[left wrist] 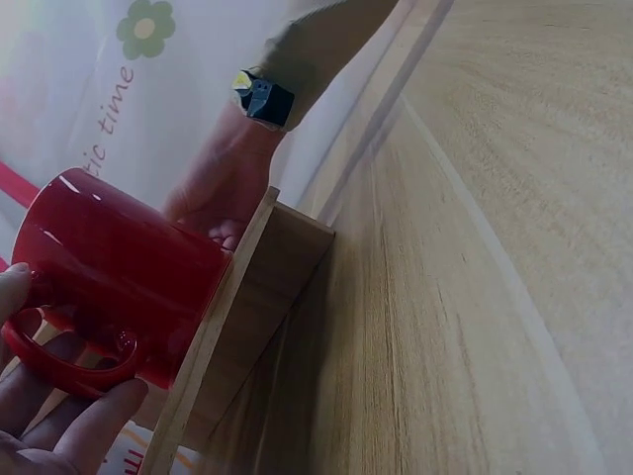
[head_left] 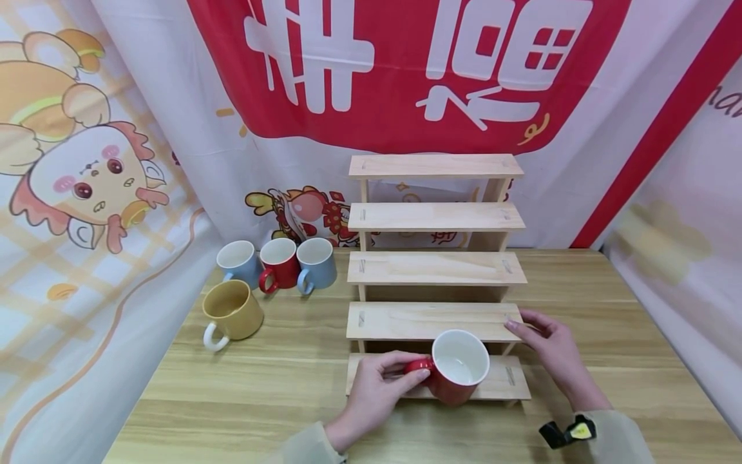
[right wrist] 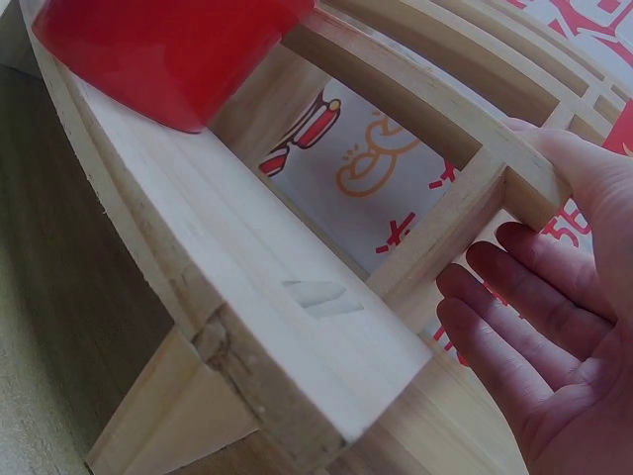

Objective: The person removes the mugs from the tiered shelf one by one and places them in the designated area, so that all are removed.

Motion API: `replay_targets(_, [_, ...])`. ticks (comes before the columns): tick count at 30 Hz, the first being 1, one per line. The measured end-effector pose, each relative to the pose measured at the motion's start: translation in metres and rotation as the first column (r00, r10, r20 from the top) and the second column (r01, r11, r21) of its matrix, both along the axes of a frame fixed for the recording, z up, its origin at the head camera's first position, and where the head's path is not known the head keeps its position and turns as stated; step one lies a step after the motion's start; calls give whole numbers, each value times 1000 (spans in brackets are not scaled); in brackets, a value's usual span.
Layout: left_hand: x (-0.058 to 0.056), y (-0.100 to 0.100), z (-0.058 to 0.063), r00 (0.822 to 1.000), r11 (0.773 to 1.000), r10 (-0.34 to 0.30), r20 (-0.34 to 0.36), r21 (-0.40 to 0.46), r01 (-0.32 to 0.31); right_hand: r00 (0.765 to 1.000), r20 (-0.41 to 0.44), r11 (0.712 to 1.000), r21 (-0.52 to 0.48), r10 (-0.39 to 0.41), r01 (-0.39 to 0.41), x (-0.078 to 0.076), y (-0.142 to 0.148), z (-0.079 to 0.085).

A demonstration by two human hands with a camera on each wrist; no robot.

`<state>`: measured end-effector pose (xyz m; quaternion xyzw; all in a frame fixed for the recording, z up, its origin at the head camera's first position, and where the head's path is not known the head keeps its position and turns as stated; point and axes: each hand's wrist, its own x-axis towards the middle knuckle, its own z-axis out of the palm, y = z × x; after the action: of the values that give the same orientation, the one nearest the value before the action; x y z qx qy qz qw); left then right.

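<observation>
My left hand pinches the handle of a red mug with a white inside. The mug is upright at the lowest step of a wooden tiered shelf; in the left wrist view the red mug has its base against that board. In the right wrist view, my right hand grips the end of the second board, thumb on top and fingers at its side and below. The red mug also shows there, partly cut off.
Left of the shelf stand two light blue mugs, another red mug and a yellow mug with a white handle. All are on the wood-grain table. A printed curtain hangs behind the shelf.
</observation>
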<state>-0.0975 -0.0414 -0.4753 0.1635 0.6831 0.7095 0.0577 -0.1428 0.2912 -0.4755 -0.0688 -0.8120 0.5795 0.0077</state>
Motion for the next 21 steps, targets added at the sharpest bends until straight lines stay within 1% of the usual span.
replay_targets(8, [-1,-1,0,1000,1000,-3,-25,4,3,1000,7,1000,0,-2,2,0,0,1])
replay_targets(14, [0,-1,0,998,1000,13,-55,10,-13,1000,0,1000,-6,-1,1,0,-1,1])
replay_targets(18, [0,-3,4,998,999,33,-60,17,-32,1000,-2,1000,-9,2,-2,0,-1,0])
replay_targets(21, [1,-8,11,998,999,42,-51,33,-40,1000,-3,1000,-12,2,-2,0,0,0])
